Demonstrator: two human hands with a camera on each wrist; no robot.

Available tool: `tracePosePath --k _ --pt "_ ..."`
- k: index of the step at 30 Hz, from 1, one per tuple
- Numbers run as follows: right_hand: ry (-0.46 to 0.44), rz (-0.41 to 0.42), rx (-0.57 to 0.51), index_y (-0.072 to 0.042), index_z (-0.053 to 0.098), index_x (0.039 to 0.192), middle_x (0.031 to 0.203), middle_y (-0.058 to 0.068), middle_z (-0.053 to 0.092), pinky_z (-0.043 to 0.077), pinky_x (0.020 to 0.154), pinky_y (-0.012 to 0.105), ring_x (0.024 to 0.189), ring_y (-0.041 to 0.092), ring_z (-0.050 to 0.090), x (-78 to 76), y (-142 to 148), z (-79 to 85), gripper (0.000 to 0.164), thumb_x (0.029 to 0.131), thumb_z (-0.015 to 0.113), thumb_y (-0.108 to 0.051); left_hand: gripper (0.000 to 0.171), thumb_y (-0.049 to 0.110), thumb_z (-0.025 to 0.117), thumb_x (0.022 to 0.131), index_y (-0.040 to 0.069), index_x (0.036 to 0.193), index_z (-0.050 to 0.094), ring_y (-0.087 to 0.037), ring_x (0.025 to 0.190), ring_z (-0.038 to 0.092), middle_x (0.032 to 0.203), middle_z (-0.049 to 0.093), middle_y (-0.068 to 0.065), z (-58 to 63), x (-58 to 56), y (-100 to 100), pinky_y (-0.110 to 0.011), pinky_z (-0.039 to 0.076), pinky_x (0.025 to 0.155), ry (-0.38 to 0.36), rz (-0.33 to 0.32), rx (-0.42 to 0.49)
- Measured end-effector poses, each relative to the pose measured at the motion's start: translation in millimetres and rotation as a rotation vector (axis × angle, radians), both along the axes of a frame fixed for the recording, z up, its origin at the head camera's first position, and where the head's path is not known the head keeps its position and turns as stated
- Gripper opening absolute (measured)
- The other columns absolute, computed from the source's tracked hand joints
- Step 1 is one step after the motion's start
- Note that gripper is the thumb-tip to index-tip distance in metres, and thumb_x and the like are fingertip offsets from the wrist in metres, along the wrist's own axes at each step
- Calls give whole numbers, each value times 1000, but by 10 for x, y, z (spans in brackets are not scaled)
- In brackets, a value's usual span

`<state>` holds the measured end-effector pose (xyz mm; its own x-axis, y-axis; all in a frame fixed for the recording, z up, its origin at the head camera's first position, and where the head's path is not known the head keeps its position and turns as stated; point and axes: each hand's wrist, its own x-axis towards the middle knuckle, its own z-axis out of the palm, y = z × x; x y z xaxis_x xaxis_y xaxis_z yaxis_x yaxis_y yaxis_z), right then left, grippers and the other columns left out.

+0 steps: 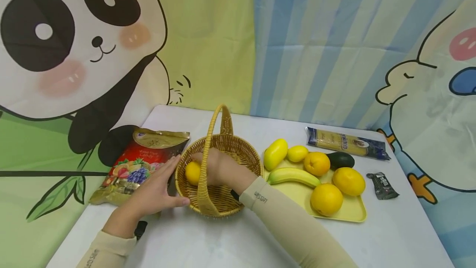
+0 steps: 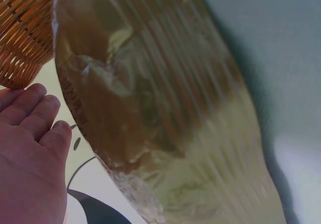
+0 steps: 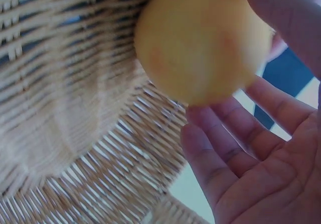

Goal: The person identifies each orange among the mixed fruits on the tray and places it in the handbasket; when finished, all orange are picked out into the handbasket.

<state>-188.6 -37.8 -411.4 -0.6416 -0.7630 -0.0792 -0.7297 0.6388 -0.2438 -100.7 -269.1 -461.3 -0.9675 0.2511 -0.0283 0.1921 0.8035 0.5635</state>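
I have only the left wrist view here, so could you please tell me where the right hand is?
Observer: The right hand is inside the wicker basket.
Operator: Thank you. Is it holding anything there?
Observer: Yes, its fingers are around a round yellow fruit.
Operator: And could you tell me what stands beside the basket, on the right in the head view?
Observer: A pale yellow tray, with a banana among the other pieces on it.
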Motion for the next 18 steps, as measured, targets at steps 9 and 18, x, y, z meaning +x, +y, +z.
tracePosePath --k 9,18 --pt "64 -48 -91 -19 55 151 146 5 60 50 115 32 133 20 59 122 317 338 81 81 90 -43 134 76 82 69 23 170 11 -53 157 22 175 20 -18 -1 -9 -18 -81 25 116 -24 11 -8" --pt "43 -191 -211 -21 49 156 152 1 55 48 117 40 140 22 53 169 900 484 81 87 85 -42 136 78 82 69 23 170 11 -53 157 23 174 19 -20 -5 -18 4 -82 26 115 -24 4 -14"
